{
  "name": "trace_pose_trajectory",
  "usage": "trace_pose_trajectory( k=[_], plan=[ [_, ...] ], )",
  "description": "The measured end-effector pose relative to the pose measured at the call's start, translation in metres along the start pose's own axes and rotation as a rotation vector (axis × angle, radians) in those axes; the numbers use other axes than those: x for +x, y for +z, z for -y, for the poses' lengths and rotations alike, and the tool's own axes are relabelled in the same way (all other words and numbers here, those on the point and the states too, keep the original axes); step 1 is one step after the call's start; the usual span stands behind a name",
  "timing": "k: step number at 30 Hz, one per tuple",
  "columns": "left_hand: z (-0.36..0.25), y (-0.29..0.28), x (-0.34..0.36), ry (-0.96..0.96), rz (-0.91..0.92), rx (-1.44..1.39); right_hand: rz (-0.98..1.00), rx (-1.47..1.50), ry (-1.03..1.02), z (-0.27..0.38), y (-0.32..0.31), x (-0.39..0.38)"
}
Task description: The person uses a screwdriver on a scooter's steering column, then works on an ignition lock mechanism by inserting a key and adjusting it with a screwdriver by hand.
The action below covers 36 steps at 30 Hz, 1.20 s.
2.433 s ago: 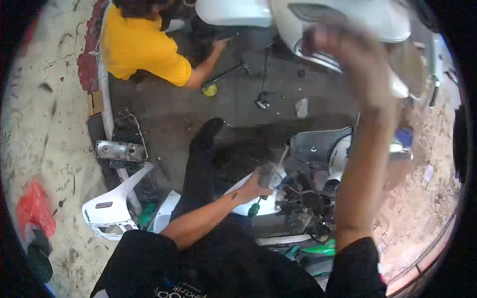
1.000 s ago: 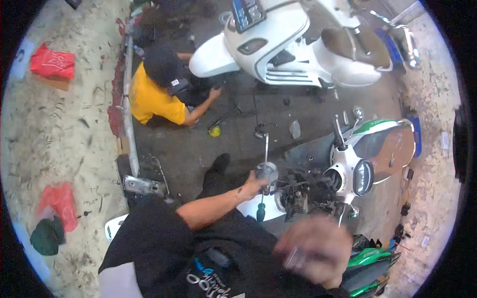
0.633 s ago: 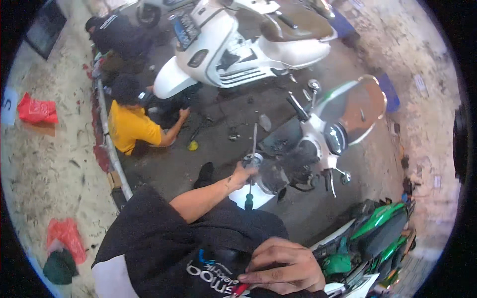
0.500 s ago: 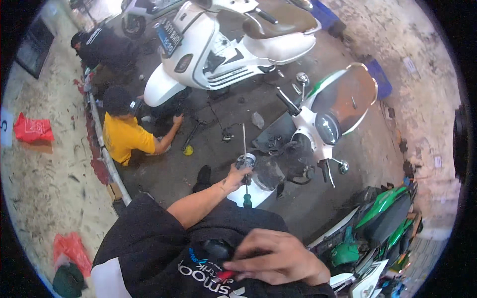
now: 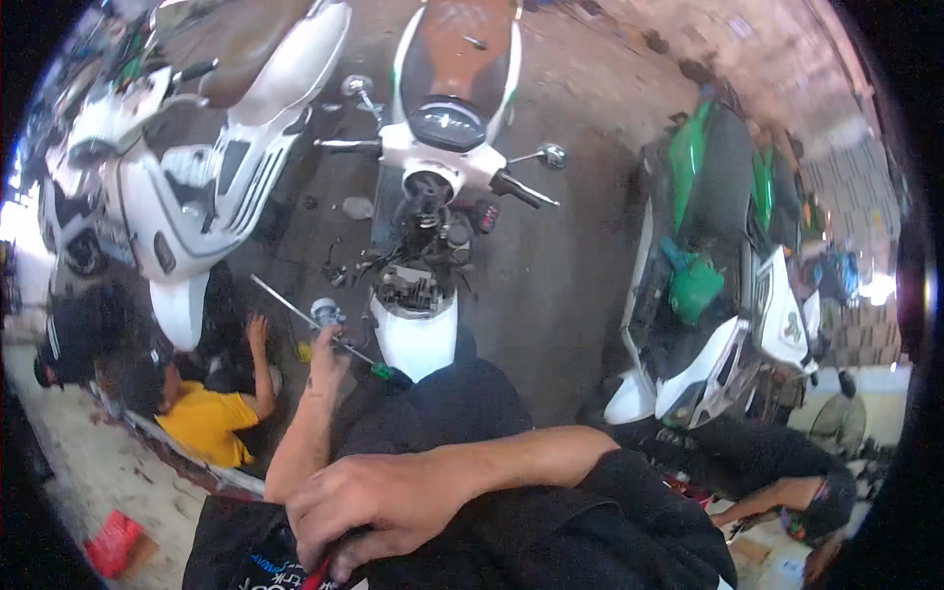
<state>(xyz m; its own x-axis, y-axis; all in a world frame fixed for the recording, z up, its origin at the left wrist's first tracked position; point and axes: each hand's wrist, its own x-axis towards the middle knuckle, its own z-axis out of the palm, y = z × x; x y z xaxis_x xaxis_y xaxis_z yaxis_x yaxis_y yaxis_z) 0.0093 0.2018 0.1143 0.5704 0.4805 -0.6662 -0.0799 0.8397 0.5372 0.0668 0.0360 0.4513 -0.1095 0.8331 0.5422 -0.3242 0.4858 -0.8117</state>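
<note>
My left hand (image 5: 329,362) is closed around a long screwdriver (image 5: 287,303) with a green handle and a round silver-grey part (image 5: 326,313), held together. The screwdriver lies slantwise, its handle toward the scooter's white front fender (image 5: 415,339). Across my body at the lower edge, my right hand (image 5: 379,500) has its fingers curled on a small red object (image 5: 317,575), mostly hidden by the fingers. Just ahead stands a white scooter (image 5: 433,157) with its front stripped and dark inner parts and wires (image 5: 425,221) bare.
A second white scooter (image 5: 177,197) stands at the left, with a person in a yellow shirt (image 5: 208,423) low beside it. Green and black scooters (image 5: 723,187) stand at the right, near another bent person (image 5: 777,472). Loose parts (image 5: 339,275) lie on the dark floor.
My view has turned right, so the stripped scooter is now straight ahead. My right hand has come left across my body with the red object. The left hand keeps hold of the screwdriver and round part.
</note>
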Motion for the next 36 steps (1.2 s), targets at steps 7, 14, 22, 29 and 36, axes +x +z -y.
trace_pose_trajectory(
  k=[7, 14, 22, 29, 36],
  plan=[
    [-0.004, 0.023, -0.010, -0.086, -0.026, 0.037, -0.076, -0.085, 0.208, -0.006, -0.028, -0.059],
    [0.002, 0.031, -0.003, -0.090, 0.109, -0.015, -0.081, -0.121, 0.238, 0.005, -0.015, -0.025],
    [0.008, 0.024, 0.032, 0.016, 0.070, 0.005, -0.157, -0.012, 0.493, 0.000, -0.036, -0.015],
    [-0.013, 0.020, 0.024, 0.022, 0.065, -0.074, -0.008, -0.112, 0.452, -0.002, -0.039, 0.010],
    [-0.010, 0.005, 0.039, -0.016, 0.074, -0.024, 0.194, -0.099, 0.437, 0.015, -0.044, 0.018]
  ],
)
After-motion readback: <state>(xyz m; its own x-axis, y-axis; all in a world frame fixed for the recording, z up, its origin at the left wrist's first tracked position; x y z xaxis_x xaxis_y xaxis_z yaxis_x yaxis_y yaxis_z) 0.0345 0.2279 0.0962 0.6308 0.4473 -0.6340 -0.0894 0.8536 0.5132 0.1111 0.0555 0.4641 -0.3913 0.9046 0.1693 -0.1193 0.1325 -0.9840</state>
